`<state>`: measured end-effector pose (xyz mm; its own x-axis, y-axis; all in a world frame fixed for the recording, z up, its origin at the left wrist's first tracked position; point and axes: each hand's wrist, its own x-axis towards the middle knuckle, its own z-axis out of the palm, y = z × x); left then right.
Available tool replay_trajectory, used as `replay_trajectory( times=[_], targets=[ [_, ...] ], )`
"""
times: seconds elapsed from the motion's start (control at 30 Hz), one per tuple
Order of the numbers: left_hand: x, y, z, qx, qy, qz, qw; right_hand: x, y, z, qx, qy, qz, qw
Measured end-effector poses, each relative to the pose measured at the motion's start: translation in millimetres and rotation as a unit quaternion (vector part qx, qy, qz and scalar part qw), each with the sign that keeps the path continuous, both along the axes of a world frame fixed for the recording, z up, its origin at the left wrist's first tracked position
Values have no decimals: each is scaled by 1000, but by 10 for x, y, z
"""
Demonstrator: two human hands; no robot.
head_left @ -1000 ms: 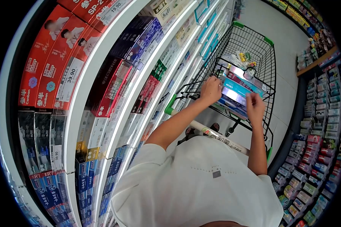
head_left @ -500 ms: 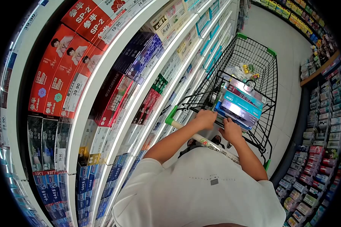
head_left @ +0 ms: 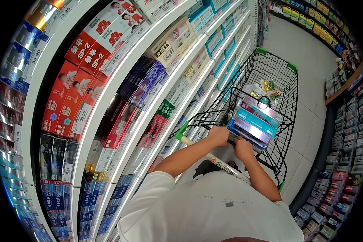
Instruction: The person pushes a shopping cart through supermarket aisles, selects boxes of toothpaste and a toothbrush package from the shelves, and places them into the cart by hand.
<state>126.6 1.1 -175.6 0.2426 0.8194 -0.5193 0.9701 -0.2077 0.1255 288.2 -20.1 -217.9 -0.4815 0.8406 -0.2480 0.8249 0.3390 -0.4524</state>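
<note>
My left hand [head_left: 218,136] is closed, with its fingers curled, above the near end of a shopping cart. Close beside it, my right hand [head_left: 243,147] is also closed. A short dark edge shows between the two hands; what they grip is mostly hidden. Just beyond them, several boxes [head_left: 256,121] in blue, teal, purple and dark red lie stacked in the raised rear section of the black wire cart [head_left: 288,86] with green corners. Nearer my body, the cart's pale handlebar [head_left: 226,166] runs below my forearms, with neither hand on it.
Shelves [head_left: 94,117] of boxed goods with price tags line the left side. Small plastic-wrapped items [head_left: 266,89] lie deeper in the cart. Hanging packaged goods [head_left: 330,189] fill a rack at right, beside the tiled floor [head_left: 306,125]. Yellow packs [head_left: 302,18] stand at the far end.
My right hand's fingers, spread at the boxes' near edge before, are now curled in. Both hands sit slightly lower and the boxes show more fully. The view has shifted a little.
</note>
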Motion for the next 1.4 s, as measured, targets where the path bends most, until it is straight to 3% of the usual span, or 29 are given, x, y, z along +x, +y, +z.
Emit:
replay_trajectory(
  times=[0.4,1.4],
  targets=[
    [191,621,-76,12,4,-5,1000,178,592,92,-36,11,-26,999],
    [875,3256,-196,44,-21,-41,998,856,3054,42,-11,27,-81,996]
  ],
)
